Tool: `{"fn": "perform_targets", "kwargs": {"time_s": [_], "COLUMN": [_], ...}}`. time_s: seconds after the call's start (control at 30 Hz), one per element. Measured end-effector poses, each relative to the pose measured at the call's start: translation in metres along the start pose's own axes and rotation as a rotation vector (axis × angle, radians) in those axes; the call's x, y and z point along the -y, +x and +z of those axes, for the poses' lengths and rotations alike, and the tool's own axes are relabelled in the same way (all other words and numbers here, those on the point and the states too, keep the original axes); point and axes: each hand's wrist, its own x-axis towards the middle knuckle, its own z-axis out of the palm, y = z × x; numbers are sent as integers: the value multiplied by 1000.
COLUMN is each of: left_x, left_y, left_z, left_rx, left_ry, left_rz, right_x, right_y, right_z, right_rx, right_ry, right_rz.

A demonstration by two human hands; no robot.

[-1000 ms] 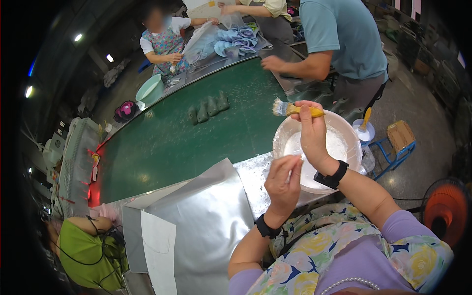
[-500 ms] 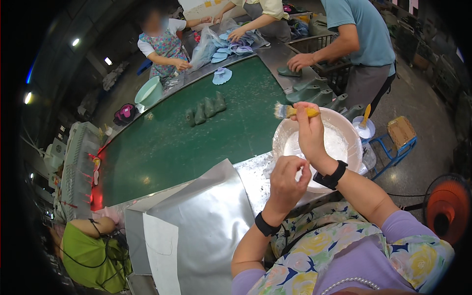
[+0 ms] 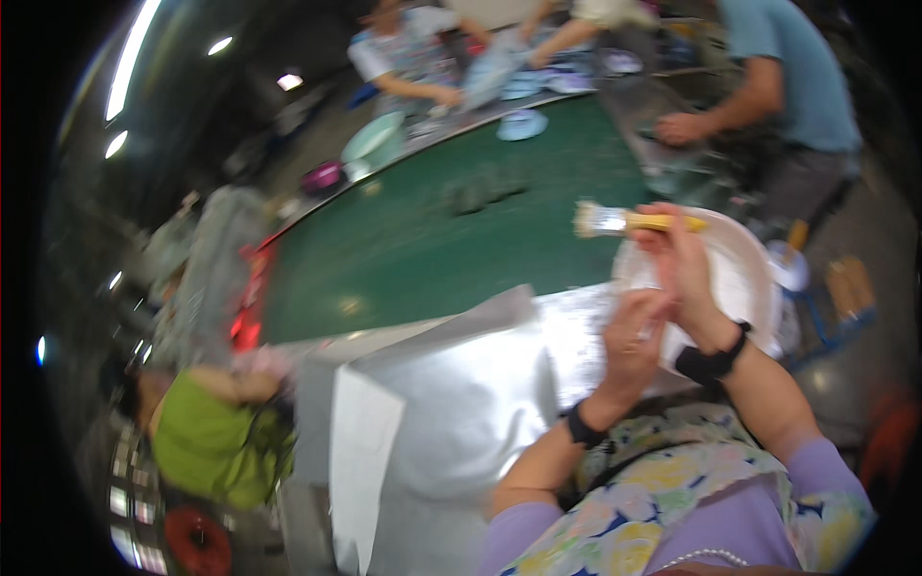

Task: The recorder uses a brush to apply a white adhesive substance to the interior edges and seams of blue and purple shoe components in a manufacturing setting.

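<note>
My right hand [image 3: 687, 274] is closed round the handle of a paintbrush [image 3: 605, 221] with a yellow handle and pale bristles. The brush lies sideways, bristles to the left, above the near edge of the green belt. Below it is a wide pale basin [image 3: 764, 269] holding a white substance. My left hand [image 3: 632, 341] is raised beside the basin, fingers drawn together against the right hand's palm. Blur hides whether anything is between them. Blurred dark green foot-shaped forms [image 3: 485, 195] stand in a row on the belt.
A green conveyor belt [image 3: 403, 259] stretches ahead, with a silvery sheet [image 3: 451, 384] at its near end. Co-workers stand along the far side, by light-blue pieces [image 3: 521, 125] and a mint basin [image 3: 375, 141]. Someone in green [image 3: 216, 437] is at left. A blue stool [image 3: 836, 331] stands right.
The whole view has swung left and blurred, so things sit further right. My left fingers have come up against the right hand, which still holds the brush, now lying more level.
</note>
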Motion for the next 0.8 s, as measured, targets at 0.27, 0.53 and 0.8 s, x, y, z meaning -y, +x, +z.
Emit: {"fn": "perform_targets", "kwargs": {"time_s": [0.27, 0.53, 0.8], "left_x": [7, 7, 2], "left_y": [-2, 9, 12], "left_z": [0, 1, -20], "left_rx": [111, 211, 409], "left_ry": [-97, -29, 101], "left_rz": [-9, 77, 275], "right_x": [14, 13, 17], "right_y": [-14, -9, -1], "right_z": [-18, -21, -14], "right_rx": [85, 167, 168], "right_ry": [-350, -515, -486], "right_rz": [-179, -232, -306]}}
